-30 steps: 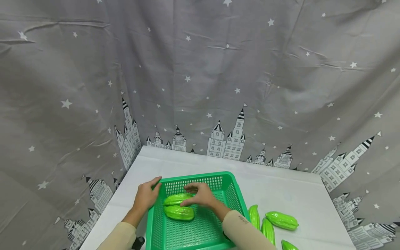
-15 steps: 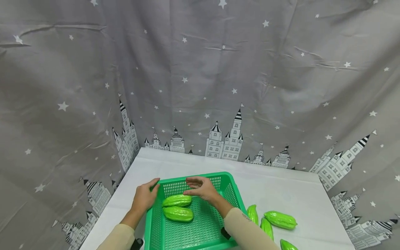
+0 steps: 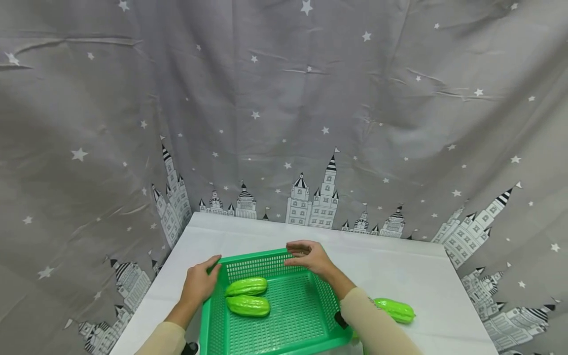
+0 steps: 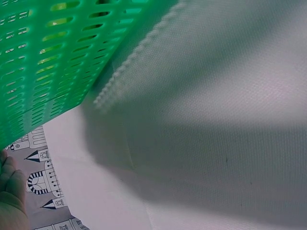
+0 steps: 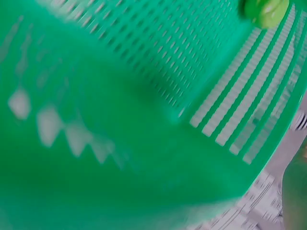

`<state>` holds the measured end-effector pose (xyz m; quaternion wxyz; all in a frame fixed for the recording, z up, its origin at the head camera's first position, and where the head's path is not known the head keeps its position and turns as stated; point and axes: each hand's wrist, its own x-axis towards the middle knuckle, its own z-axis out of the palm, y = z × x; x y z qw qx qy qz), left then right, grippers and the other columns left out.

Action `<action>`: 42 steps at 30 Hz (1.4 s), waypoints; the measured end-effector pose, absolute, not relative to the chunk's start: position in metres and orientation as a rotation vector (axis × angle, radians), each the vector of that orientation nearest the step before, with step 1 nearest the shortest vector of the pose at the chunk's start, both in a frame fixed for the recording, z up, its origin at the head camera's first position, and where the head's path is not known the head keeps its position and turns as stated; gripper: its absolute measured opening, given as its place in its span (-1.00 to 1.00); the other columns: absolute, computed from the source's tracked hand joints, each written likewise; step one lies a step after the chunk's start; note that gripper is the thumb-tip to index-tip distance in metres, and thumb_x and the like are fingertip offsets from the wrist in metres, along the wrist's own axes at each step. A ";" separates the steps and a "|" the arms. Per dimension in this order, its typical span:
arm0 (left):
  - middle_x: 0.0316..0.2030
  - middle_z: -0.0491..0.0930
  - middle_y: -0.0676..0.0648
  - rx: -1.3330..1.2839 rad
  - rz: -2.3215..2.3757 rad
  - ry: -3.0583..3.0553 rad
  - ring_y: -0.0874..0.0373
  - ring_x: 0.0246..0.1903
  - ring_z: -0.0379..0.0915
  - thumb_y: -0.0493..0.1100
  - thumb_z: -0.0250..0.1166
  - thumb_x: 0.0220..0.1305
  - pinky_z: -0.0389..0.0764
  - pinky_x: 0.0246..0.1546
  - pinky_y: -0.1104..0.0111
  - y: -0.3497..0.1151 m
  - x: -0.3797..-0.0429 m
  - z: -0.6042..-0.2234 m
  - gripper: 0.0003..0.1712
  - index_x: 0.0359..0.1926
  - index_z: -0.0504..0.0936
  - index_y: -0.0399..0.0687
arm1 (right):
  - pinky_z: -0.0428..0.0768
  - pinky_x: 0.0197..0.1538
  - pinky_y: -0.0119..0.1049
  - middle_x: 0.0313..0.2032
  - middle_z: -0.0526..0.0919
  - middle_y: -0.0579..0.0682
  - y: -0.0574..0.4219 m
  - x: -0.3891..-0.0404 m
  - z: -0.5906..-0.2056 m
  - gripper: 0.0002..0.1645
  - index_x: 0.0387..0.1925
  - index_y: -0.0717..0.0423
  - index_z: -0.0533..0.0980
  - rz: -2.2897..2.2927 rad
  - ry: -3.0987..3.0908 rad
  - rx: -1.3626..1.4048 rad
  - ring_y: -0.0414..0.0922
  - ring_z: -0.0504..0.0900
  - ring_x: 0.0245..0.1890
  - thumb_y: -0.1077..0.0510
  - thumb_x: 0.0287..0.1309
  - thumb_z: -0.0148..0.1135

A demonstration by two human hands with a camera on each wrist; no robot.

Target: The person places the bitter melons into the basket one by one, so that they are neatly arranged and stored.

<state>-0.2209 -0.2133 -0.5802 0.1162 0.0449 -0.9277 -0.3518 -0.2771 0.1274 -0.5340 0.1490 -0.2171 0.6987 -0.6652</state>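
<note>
So closest to the camera there's a pair of beige sleeves (image 3: 161, 340), with a small black gadget (image 3: 340, 319) at the right wrist. Between the arms sits a green plastic basket (image 3: 288, 315) with slotted walls. Two shiny, ridged green gourds lie in it side by side along the left: the nearer gourd (image 3: 248, 305) and, just beyond it, the farther gourd (image 3: 247, 286). Off to the right, a third gourd (image 3: 397, 310) is on the bench (image 3: 426, 276), partly behind the sleeve. Left hand (image 3: 199, 283) has the basket's far left corner, thumb and fingers gripping around the rim. Right hand (image 3: 312, 257) is up at the far right corner, fingers and thumb spread wide; can't tell if it touches the rim. Behind everything hangs a grey curtain (image 3: 266, 88) printed with white stars and castles.
</note>
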 end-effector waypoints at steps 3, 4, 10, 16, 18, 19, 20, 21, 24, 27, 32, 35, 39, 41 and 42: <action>0.14 0.58 -0.32 0.133 -1.024 -2.713 -0.32 0.14 0.50 -0.18 0.25 0.44 0.49 0.15 -0.17 -0.214 -0.220 -0.582 -0.58 0.27 0.60 -0.13 | 0.55 0.23 -0.19 0.20 0.49 0.44 0.144 -0.281 -0.535 -0.35 0.22 0.42 0.48 -1.910 2.052 -0.595 0.32 0.46 0.25 0.32 0.11 0.49; 0.14 0.58 -0.32 0.131 -1.021 -2.711 -0.32 0.14 0.50 -0.18 0.25 0.44 0.49 0.14 -0.18 -0.214 -0.220 -0.582 -0.58 0.27 0.61 -0.13 | 0.55 0.23 -0.19 0.21 0.49 0.43 0.149 -0.281 -0.534 -0.35 0.22 0.41 0.48 -1.904 2.068 -0.584 0.30 0.47 0.25 0.32 0.10 0.50; 0.11 0.59 -0.34 0.106 -1.021 -2.696 -0.34 0.12 0.51 -0.19 0.26 0.43 0.50 0.12 -0.19 -0.214 -0.220 -0.583 -0.59 0.24 0.62 -0.15 | 0.57 0.21 -0.19 0.23 0.49 0.40 0.179 -0.281 -0.529 -0.32 0.23 0.36 0.50 -1.873 2.147 -0.531 0.28 0.46 0.27 0.27 0.09 0.53; 0.14 0.57 -0.34 0.106 -1.027 -2.714 -0.34 0.14 0.49 -0.18 0.24 0.45 0.48 0.15 -0.19 -0.214 -0.222 -0.580 -0.58 0.27 0.60 -0.14 | 0.59 0.18 -0.16 0.21 0.54 0.33 0.209 -0.278 -0.525 -0.30 0.23 0.36 0.49 -1.855 2.226 -0.489 0.29 0.46 0.26 0.23 0.07 0.54; 0.14 0.57 -0.35 0.100 -1.019 -2.718 -0.34 0.14 0.49 -0.18 0.23 0.45 0.48 0.14 -0.19 -0.214 -0.223 -0.580 -0.58 0.27 0.60 -0.15 | 0.60 0.17 -0.17 0.19 0.58 0.26 0.219 -0.277 -0.524 -0.31 0.21 0.32 0.52 -1.849 2.263 -0.455 0.23 0.51 0.24 0.22 0.05 0.56; 0.13 0.57 -0.35 0.098 -1.015 -2.718 -0.35 0.14 0.49 -0.18 0.23 0.45 0.48 0.14 -0.20 -0.215 -0.223 -0.580 -0.58 0.27 0.59 -0.15 | 0.60 0.16 -0.18 0.18 0.59 0.23 0.223 -0.276 -0.524 -0.32 0.21 0.31 0.53 -1.844 2.279 -0.442 0.21 0.53 0.23 0.22 0.05 0.56; 0.13 0.57 -0.35 0.096 -1.014 -2.716 -0.35 0.14 0.49 -0.18 0.23 0.45 0.49 0.14 -0.20 -0.215 -0.223 -0.581 -0.58 0.27 0.60 -0.15 | 0.60 0.16 -0.19 0.17 0.60 0.22 0.228 -0.276 -0.524 -0.32 0.21 0.30 0.54 -1.841 2.288 -0.428 0.19 0.54 0.22 0.22 0.05 0.56; 0.13 0.57 -0.35 0.093 -1.011 -2.714 -0.34 0.13 0.50 -0.18 0.23 0.45 0.49 0.13 -0.19 -0.215 -0.224 -0.581 -0.58 0.27 0.60 -0.15 | 0.60 0.16 -0.20 0.17 0.60 0.22 0.233 -0.275 -0.525 -0.32 0.21 0.30 0.53 -1.836 2.296 -0.419 0.18 0.55 0.22 0.22 0.05 0.56; 0.13 0.58 -0.34 0.093 -1.004 -2.709 -0.34 0.12 0.51 -0.17 0.23 0.46 0.50 0.13 -0.19 -0.216 -0.224 -0.583 -0.58 0.27 0.60 -0.14 | 0.59 0.17 -0.23 0.18 0.58 0.25 0.247 -0.273 -0.526 -0.31 0.22 0.34 0.51 -1.824 2.305 -0.410 0.20 0.54 0.22 0.23 0.06 0.55; 0.14 0.58 -0.32 0.094 -1.005 -2.711 -0.33 0.13 0.51 -0.17 0.23 0.46 0.50 0.13 -0.18 -0.216 -0.224 -0.585 -0.58 0.28 0.59 -0.13 | 0.58 0.17 -0.26 0.20 0.55 0.32 0.262 -0.269 -0.529 -0.29 0.23 0.38 0.49 -1.799 2.325 -0.407 0.21 0.54 0.22 0.22 0.07 0.55; 0.15 0.57 -0.31 0.090 -1.012 -2.727 -0.33 0.13 0.51 -0.16 0.23 0.47 0.50 0.13 -0.18 -0.214 -0.224 -0.584 -0.57 0.30 0.58 -0.12 | 0.61 0.13 -0.28 0.21 0.52 0.36 0.291 -0.259 -0.536 -0.24 0.24 0.41 0.47 -1.777 2.355 -0.307 0.16 0.58 0.19 0.21 0.05 0.56; 0.16 0.56 -0.31 0.097 -1.016 -2.738 -0.33 0.14 0.50 -0.15 0.22 0.48 0.50 0.13 -0.19 -0.214 -0.223 -0.583 -0.56 0.31 0.57 -0.12 | 0.61 0.13 -0.27 0.21 0.53 0.35 0.308 -0.253 -0.543 -0.26 0.24 0.41 0.47 -1.772 2.373 -0.258 0.18 0.57 0.19 0.22 0.06 0.55; 0.18 0.54 -0.33 0.095 -1.017 -2.748 -0.34 0.15 0.49 -0.13 0.20 0.49 0.50 0.12 -0.19 -0.215 -0.223 -0.584 -0.55 0.33 0.55 -0.12 | 0.60 0.15 -0.25 0.20 0.54 0.33 0.330 -0.240 -0.551 -0.28 0.24 0.41 0.47 -1.746 2.404 -0.207 0.25 0.53 0.22 0.22 0.09 0.53; 0.17 0.54 -0.33 0.088 -1.021 -2.744 -0.34 0.14 0.49 -0.14 0.20 0.49 0.50 0.12 -0.20 -0.216 -0.223 -0.584 -0.55 0.33 0.55 -0.13 | 0.59 0.16 -0.24 0.21 0.53 0.35 0.339 -0.235 -0.555 -0.26 0.25 0.43 0.45 -1.723 2.416 -0.185 0.29 0.50 0.23 0.20 0.10 0.53; 0.17 0.54 -0.34 0.083 -1.022 -2.740 -0.35 0.14 0.49 -0.14 0.20 0.49 0.50 0.11 -0.20 -0.216 -0.224 -0.584 -0.55 0.32 0.55 -0.13 | 0.59 0.16 -0.25 0.22 0.51 0.37 0.343 -0.232 -0.557 -0.25 0.25 0.44 0.44 -1.717 2.418 -0.170 0.31 0.48 0.24 0.20 0.10 0.53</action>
